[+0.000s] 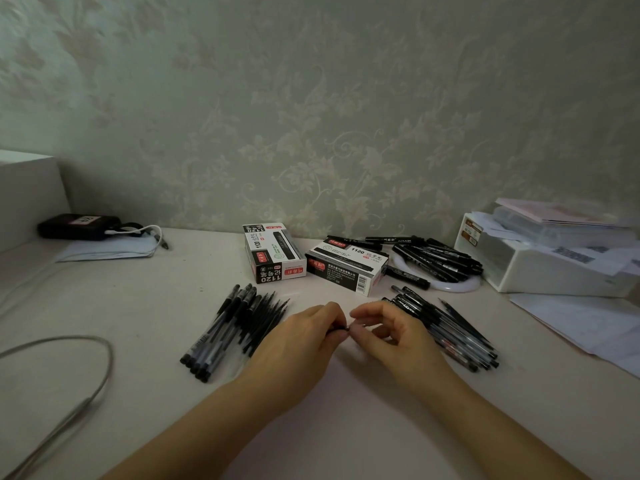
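Two hands meet just in front of the box (346, 268). Left hand (304, 337) wraps a pen (338, 328), axis left-right, mostly hidden; right hand (391, 329) pinches its exposed end. Both grips narrow.

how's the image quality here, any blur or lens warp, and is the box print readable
Head view: dim, flat light, only faint shadows beside the left hand and right hand; wide-angle warp stretches the frame's edges; "1120" on the left box reads clearly, its small print does not; the pen pinched between the hands is soft, hard to make out.
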### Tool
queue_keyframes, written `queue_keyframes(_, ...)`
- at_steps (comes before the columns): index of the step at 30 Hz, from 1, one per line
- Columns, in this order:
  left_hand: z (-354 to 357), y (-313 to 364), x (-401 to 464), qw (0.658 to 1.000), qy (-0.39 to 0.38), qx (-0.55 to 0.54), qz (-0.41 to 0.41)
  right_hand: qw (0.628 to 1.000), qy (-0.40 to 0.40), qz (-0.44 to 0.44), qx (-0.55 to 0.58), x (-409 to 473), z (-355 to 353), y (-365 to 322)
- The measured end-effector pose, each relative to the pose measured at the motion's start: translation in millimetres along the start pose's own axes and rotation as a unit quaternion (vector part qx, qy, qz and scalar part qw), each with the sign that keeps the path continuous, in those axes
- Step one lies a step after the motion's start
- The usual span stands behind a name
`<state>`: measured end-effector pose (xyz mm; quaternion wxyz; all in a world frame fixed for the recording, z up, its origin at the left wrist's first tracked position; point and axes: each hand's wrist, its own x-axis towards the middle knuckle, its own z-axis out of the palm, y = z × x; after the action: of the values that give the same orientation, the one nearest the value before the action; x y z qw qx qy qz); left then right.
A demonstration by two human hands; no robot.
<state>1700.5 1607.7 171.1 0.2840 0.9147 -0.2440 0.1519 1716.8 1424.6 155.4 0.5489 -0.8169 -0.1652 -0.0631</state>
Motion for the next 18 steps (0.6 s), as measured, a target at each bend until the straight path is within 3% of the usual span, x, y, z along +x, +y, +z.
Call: queue_keyframes(18, -0.5, 2.0, -0.4, 1.0, -0.006, -0.007, 0.007, 0.999, -0.001, 0.023, 0.026, -0.8, -1.5, -5.7)
